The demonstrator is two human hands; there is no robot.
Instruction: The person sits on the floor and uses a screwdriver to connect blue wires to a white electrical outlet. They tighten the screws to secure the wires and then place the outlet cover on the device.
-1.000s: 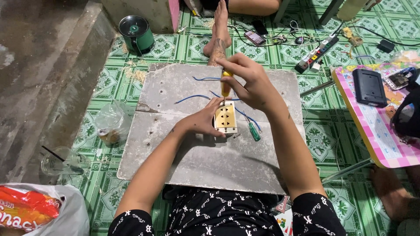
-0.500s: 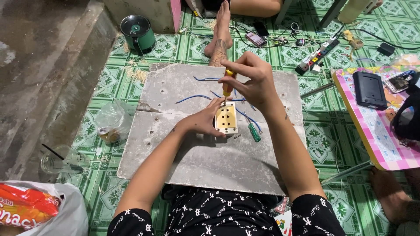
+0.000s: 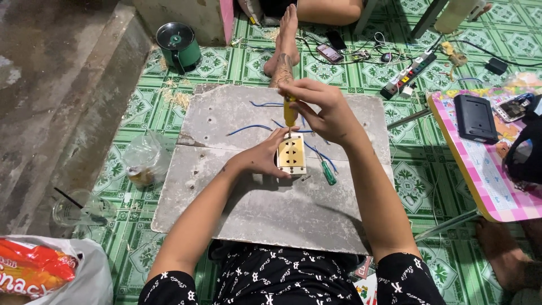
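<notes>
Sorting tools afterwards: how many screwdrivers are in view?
2. A yellow-handled screwdriver is upright in the right hand, tip at the socket; a green-handled screwdriver lies on the board right of it. Others may be hidden.

The right hand [image 3: 324, 110] covers most of the yellow screwdriver [image 3: 290, 112], so its tip is hard to see. The left hand [image 3: 262, 158] hides the left side of the cream socket [image 3: 292, 153]. The snack bag [image 3: 34, 271] is cut off at the picture's edge.
</notes>
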